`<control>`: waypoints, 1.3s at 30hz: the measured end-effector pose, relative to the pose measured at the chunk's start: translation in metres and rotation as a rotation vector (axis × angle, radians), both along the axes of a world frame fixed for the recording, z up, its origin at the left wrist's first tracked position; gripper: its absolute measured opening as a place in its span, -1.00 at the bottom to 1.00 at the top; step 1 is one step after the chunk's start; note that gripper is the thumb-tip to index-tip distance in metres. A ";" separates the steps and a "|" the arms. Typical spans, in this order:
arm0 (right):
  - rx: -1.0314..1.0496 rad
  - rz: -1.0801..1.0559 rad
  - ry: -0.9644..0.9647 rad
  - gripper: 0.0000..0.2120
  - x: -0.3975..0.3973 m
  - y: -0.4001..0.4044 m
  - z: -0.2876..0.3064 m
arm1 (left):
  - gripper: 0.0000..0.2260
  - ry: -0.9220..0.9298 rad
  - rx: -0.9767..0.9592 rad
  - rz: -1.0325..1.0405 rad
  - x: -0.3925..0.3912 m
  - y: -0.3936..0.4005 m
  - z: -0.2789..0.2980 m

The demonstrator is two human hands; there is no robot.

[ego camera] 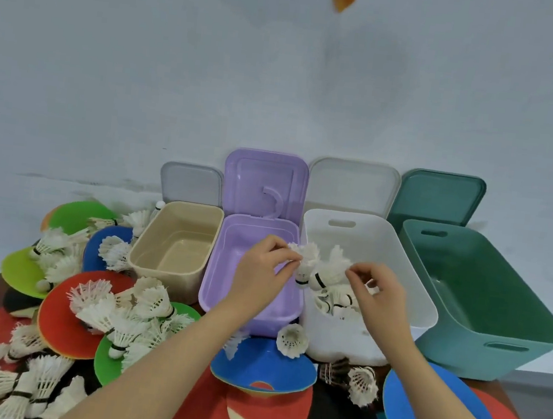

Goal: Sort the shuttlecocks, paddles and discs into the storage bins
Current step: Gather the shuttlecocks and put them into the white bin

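Both my hands are raised over the bins. My left hand pinches the feathers of a white shuttlecock above the gap between the purple bin and the white bin. My right hand pinches a second white shuttlecock, cork end down, over the white bin. Several shuttlecocks lie inside that white bin. Many more shuttlecocks are heaped on red, green and blue discs and paddles at the left.
A beige bin stands left of the purple one, a green bin at far right; lids lean behind against the wall. A blue disc, a loose shuttlecock and a red paddle lie in front.
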State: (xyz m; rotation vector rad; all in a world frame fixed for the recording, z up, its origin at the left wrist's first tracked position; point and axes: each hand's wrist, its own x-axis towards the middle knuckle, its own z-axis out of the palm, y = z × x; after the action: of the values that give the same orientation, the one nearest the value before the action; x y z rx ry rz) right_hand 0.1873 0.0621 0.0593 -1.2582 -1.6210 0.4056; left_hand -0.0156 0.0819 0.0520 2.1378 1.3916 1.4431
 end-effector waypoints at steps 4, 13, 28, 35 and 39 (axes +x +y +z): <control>-0.013 -0.051 -0.006 -0.86 0.025 0.024 0.013 | -0.91 -0.012 -0.028 -0.039 0.037 0.031 0.015; -0.218 -0.113 -0.305 -0.90 0.060 0.072 -0.011 | -0.75 0.214 -0.265 0.011 0.077 0.081 0.002; 0.053 0.092 -0.206 -0.90 -0.011 0.012 -0.034 | -0.65 0.357 -0.100 0.080 -0.029 0.009 -0.019; -0.102 0.216 -0.254 -0.91 -0.048 -0.023 -0.067 | -0.66 0.305 -0.191 0.154 -0.081 -0.040 -0.057; -0.291 0.220 -0.343 -0.85 -0.060 -0.025 -0.092 | -0.59 0.316 -0.280 0.229 -0.110 -0.063 -0.077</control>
State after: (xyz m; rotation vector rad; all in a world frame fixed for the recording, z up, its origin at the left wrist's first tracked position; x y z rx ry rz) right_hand 0.1268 0.0375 -0.0328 -1.4275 -2.0589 0.6048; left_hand -0.1259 0.0189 -0.0251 2.1414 1.8772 0.9261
